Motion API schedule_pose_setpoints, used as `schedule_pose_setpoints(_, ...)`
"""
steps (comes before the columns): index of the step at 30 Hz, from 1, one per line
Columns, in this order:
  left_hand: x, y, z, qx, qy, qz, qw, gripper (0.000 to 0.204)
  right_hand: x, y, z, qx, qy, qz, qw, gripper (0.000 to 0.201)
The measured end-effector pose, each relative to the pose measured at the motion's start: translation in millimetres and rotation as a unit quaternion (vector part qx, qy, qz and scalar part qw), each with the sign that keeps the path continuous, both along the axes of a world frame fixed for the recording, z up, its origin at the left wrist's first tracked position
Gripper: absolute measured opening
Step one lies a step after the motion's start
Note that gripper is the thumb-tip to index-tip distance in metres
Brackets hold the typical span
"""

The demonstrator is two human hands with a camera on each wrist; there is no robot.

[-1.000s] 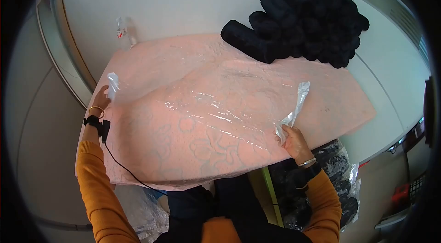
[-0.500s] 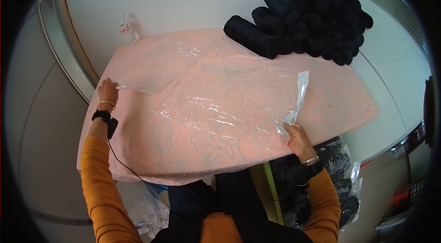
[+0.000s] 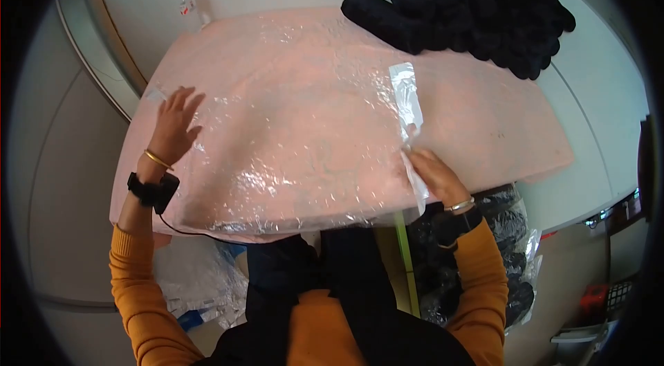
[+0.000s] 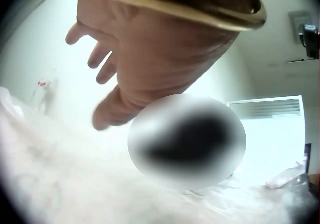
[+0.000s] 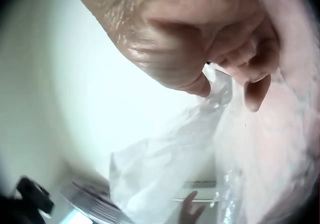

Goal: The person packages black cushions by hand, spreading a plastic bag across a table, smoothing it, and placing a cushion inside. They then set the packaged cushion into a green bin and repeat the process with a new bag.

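Note:
Clear plastic film (image 3: 277, 179) lies spread over a pink patterned cloth (image 3: 498, 117), with a whitish strip (image 3: 407, 93) along its right edge. My right hand (image 3: 434, 176) holds that edge near the cloth's front; in the right wrist view, the curled fingers and thumb of the hand (image 5: 215, 43) pinch the film (image 5: 160, 159). Above the left part of the film, my left hand (image 3: 174, 127) has its fingers spread and holds nothing. The left wrist view shows the same hand (image 4: 145, 53) with straight, parted fingers.
Black rolled pieces (image 3: 470, 13) are piled at the back right. A clear bottle (image 3: 187, 5) stands at the back left by the wall. Plastic-wrapped black items (image 3: 498, 227) lie below the table at the right, and crumpled clear plastic (image 3: 200, 276) below at the left.
My left hand has let go of the film's left end and opened. My right hand has moved slightly left and away from me, still holding the edge. The film now spreads over the cloth's front edge.

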State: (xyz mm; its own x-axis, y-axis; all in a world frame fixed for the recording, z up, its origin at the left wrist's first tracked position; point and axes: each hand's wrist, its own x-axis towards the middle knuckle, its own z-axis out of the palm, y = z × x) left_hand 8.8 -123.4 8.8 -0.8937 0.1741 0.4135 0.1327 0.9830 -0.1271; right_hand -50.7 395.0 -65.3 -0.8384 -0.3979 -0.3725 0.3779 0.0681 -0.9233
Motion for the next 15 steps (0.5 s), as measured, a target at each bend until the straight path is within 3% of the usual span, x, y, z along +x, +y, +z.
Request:
schedule_pose_setpoints(1,8,7,-11,0.018,-0.045,-0.034,0.998,0.064,5,1,7,0.116,0.146,-0.035,0.982,0.025)
schedule_pose_setpoints(2,17,15,-20,0.036,-0.086,-0.066,0.993,0.064,10,1,17,0.227,0.290,-0.065,0.927,0.023)
schedule_pose_setpoints(3,28,26,-23,0.037,-0.086,-0.066,0.993,0.064,16,-1,28,0.328,0.426,-0.093,0.838,0.022)
schedule_pose_setpoints(4,40,41,-26,0.029,-0.121,-0.047,0.991,0.059,27,-4,42,0.329,0.428,-0.092,0.837,0.022)
schedule_pose_setpoints(6,54,64,-33,0.022,-0.156,-0.027,0.987,0.056,60,-17,70,0.300,0.594,-0.087,0.741,0.025)
schedule_pose_setpoints(8,60,85,-41,-0.007,-0.097,-0.068,0.993,0.057,88,-41,86,0.261,0.653,-0.030,0.710,0.031)
schedule_pose_setpoints(10,62,122,-42,0.016,-0.072,-0.122,0.990,0.064,104,-72,74,0.200,0.655,0.038,0.728,0.038)
schedule_pose_setpoints(15,49,205,-66,0.139,-0.089,-0.243,0.956,0.067,80,-119,22,0.246,0.667,0.087,0.698,0.047)
